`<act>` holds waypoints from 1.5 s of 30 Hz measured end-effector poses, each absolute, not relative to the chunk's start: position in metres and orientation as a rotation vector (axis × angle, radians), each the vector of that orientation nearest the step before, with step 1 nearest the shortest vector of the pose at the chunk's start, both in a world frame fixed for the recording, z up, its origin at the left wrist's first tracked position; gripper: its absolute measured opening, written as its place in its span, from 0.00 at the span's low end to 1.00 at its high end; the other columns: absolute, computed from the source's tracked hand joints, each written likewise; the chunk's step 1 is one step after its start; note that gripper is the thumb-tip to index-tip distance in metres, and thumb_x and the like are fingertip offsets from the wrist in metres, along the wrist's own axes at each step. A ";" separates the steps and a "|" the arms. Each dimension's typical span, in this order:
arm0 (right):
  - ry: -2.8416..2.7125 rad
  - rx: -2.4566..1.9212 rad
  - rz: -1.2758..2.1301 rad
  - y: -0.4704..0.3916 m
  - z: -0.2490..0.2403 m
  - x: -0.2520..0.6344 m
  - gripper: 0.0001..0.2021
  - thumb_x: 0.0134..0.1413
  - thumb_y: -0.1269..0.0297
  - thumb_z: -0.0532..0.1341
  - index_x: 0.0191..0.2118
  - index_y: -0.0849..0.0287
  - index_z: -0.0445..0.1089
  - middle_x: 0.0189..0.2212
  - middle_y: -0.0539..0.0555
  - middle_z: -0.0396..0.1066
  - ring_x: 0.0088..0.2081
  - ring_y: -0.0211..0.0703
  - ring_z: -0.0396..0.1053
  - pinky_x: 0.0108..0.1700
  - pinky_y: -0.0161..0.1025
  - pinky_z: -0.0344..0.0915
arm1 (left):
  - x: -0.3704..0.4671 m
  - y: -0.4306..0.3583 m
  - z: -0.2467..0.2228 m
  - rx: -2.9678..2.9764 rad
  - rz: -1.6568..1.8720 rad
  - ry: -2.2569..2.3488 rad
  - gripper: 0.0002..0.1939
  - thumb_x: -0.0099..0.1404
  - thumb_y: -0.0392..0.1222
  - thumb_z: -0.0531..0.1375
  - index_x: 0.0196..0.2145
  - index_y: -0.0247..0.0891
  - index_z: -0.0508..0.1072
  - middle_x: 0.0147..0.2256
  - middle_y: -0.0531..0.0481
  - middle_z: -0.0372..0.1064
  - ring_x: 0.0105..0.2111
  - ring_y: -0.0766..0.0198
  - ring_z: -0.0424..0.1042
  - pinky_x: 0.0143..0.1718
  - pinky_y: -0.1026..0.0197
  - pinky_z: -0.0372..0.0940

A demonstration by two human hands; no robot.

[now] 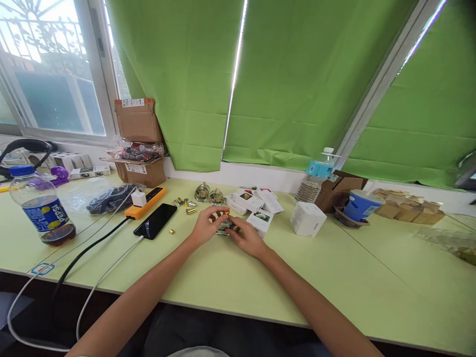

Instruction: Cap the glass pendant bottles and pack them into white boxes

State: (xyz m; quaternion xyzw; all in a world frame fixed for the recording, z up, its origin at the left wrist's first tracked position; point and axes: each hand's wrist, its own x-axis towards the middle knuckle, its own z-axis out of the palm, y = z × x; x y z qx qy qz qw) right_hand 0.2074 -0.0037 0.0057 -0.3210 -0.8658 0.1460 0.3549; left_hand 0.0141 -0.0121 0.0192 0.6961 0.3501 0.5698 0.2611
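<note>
Near the middle of the table, my left hand pinches the small gold top of a clear glass bottle. My right hand closes its fingers on the bottle's right side. Fingers cover much of the bottle. Behind it stand two round glass bottles with gold ornament, one left of the other. Several gold and silver caps lie to their left, and a small gold ring-like piece sits nearer the phone.
A black phone and orange power strip with cables lie left, beyond them a Pepsi bottle. Leaflets and flat boxes lie right of my hands, then a white box, water bottle and blue cup.
</note>
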 end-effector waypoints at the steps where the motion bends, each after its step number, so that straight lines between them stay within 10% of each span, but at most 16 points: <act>1: -2.238 -0.829 0.377 -0.003 0.005 0.207 0.21 0.61 0.60 0.58 0.59 0.53 0.63 0.42 0.56 0.71 0.38 0.46 0.68 0.39 0.42 0.67 | 0.014 -0.012 0.019 1.894 1.544 0.947 0.13 0.65 0.46 0.59 0.46 0.43 0.76 0.45 0.47 0.74 0.40 0.62 0.71 0.36 0.61 0.66; 26: -2.351 -0.838 0.225 -0.009 0.021 0.215 0.21 0.62 0.59 0.56 0.60 0.50 0.61 0.46 0.56 0.69 0.41 0.45 0.69 0.40 0.42 0.68 | 0.006 -0.018 0.026 2.209 1.489 0.980 0.15 0.68 0.46 0.55 0.48 0.41 0.74 0.40 0.46 0.72 0.39 0.63 0.70 0.30 0.64 0.65; 35: -1.978 -1.347 -0.265 0.018 0.020 0.251 0.13 0.63 0.58 0.53 0.41 0.56 0.74 0.42 0.58 0.71 0.46 0.51 0.68 0.49 0.47 0.63 | 0.008 -0.025 0.022 2.229 1.186 1.239 0.37 0.59 0.46 0.64 0.64 0.51 0.56 0.48 0.51 0.72 0.38 0.62 0.72 0.39 0.60 0.66; 45: -2.091 -1.641 -0.327 0.012 0.018 0.239 0.19 0.60 0.49 0.54 0.37 0.56 0.75 0.42 0.59 0.71 0.46 0.51 0.68 0.51 0.48 0.57 | 0.009 -0.024 0.024 2.259 1.060 1.303 0.31 0.60 0.49 0.62 0.60 0.50 0.62 0.47 0.52 0.72 0.47 0.56 0.70 0.45 0.59 0.64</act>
